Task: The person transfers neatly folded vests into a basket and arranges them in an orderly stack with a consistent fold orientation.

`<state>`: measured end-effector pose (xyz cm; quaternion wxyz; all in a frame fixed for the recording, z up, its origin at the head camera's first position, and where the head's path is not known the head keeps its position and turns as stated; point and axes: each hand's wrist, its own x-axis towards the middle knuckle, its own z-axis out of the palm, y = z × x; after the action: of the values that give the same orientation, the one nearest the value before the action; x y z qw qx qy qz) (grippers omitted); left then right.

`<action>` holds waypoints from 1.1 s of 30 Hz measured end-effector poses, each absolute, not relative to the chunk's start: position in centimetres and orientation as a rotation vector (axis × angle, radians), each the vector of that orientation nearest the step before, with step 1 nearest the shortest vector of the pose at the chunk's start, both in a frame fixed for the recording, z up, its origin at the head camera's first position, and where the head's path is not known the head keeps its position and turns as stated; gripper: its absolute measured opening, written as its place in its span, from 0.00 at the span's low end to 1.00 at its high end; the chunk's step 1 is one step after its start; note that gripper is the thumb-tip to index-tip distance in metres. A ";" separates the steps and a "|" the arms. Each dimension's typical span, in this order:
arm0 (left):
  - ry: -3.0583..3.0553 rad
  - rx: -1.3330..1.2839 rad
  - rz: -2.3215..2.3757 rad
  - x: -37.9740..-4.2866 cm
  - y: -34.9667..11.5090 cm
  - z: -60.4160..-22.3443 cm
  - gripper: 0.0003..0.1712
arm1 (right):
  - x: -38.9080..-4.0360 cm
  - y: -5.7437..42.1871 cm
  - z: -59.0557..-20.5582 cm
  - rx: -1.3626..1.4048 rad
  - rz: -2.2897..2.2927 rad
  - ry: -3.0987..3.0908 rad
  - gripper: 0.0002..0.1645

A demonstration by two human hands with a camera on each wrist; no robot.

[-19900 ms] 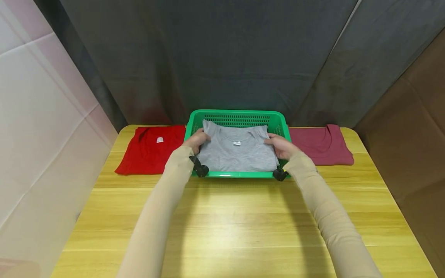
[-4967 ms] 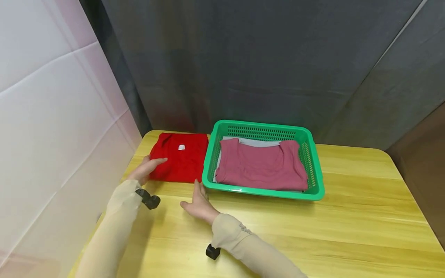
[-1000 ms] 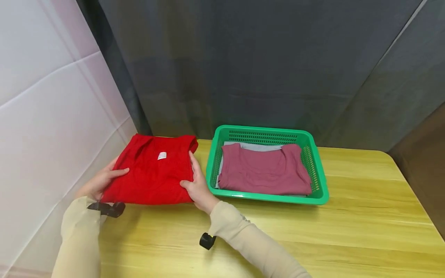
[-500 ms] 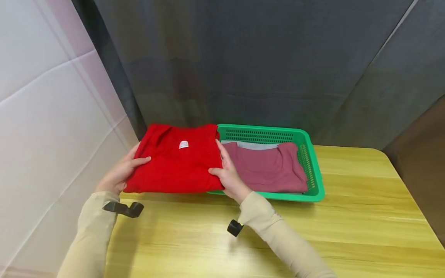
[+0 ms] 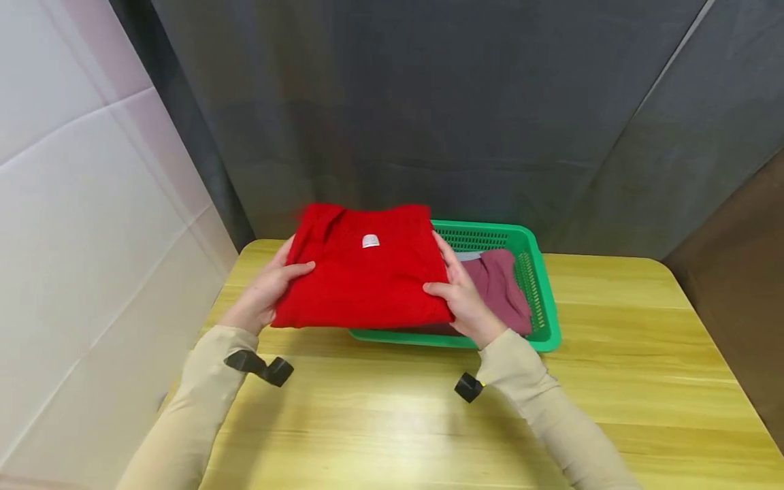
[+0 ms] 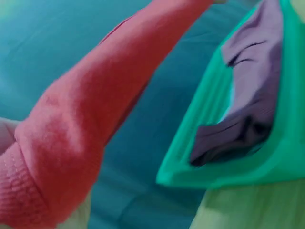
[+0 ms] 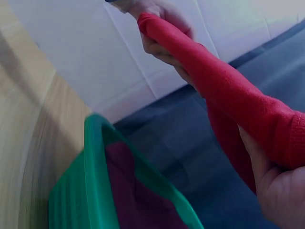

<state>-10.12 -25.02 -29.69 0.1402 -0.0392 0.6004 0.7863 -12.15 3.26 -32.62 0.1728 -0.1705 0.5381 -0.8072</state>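
Note:
A folded red shirt (image 5: 361, 279) with a small white neck label hangs in the air, level between both hands. My left hand (image 5: 263, 289) grips its left edge, thumb on top and fingers beneath. At the opposite edge my right hand (image 5: 462, 296) holds it the same way, as the right wrist view also shows. Partly below the shirt stands a green plastic basket (image 5: 545, 299), whose left portion it covers in the head view. Inside the basket lies a folded dusty-pink shirt (image 5: 505, 286), over a grey shirt (image 5: 470, 256) that shows only as a thin strip.
The wooden table (image 5: 625, 354) carries the basket near its back edge. A dark grey curtain (image 5: 429, 102) hangs behind, a white panel (image 5: 92, 238) stands on the left and a brown one (image 5: 735, 286) on the right. Black camera mounts (image 5: 278, 371) sit on both wrists.
Earlier the grey, then the pink shirt came to lie in the basket. The red shirt was picked up from the table's left and has moved right, partly over the basket.

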 end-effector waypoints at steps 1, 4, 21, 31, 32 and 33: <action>1.746 -0.116 2.263 -10.3 -24.5 -29.7 0.38 | -12.2 3.8 -32.6 -0.482 -2.288 1.534 0.48; 1.781 -0.112 2.240 -10.6 -23.0 -30.1 0.37 | -12.3 5.4 -32.7 -0.467 -2.275 1.550 0.48; 1.803 -0.069 2.198 -12.3 -18.4 -30.7 0.36 | -12.7 9.9 -33.9 -0.375 -2.313 1.620 0.47; 1.926 -0.043 2.153 -12.7 -16.7 -32.0 0.36 | -12.8 11.4 -35.0 -0.336 -2.285 1.691 0.47; 1.938 -0.041 2.149 -12.7 -16.6 -32.3 0.36 | -12.8 11.5 -35.1 -0.333 -2.277 1.700 0.47; 1.949 -0.045 2.144 -12.7 -16.5 -32.5 0.36 | -12.8 11.6 -35.2 -0.327 -2.268 1.705 0.47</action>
<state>-12.70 -16.48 -32.53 0.1215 -0.0154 0.6676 0.7344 -12.85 11.61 -35.24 0.1422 -0.1133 0.5909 -0.7860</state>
